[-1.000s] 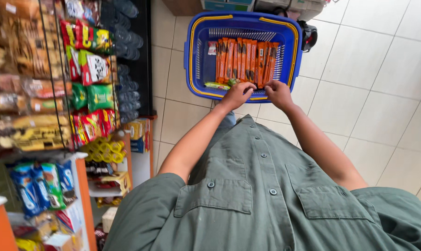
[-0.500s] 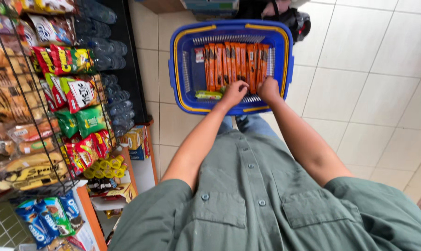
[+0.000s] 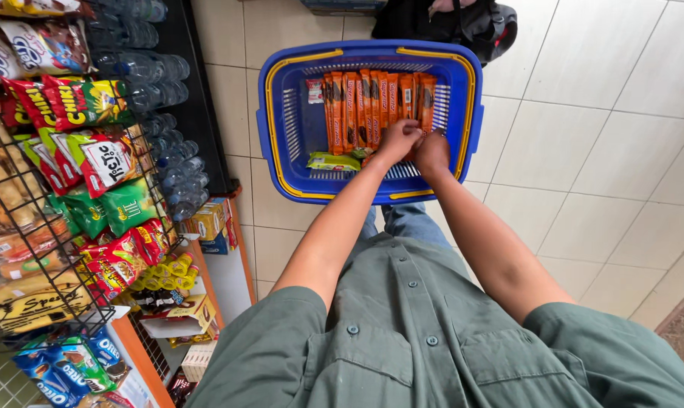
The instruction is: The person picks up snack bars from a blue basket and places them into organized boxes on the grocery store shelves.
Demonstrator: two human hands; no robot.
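Both hands, left hand [image 3: 397, 138] and right hand [image 3: 431, 149], press down on the row of orange snack packs [image 3: 372, 102] inside the blue basket [image 3: 270, 113]; I cannot tell if fingers curl around one. A green pack [image 3: 333, 161] lies just left of them.

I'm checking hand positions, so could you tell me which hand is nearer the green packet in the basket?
Left. The left hand is just right of the green packet; the right hand lies farther right, beyond the left.

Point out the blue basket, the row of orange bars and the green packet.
blue basket [image 3: 270, 98], head view, left rim.
orange bars [image 3: 365, 102], head view, middle of the row.
green packet [image 3: 333, 161], head view, its centre.
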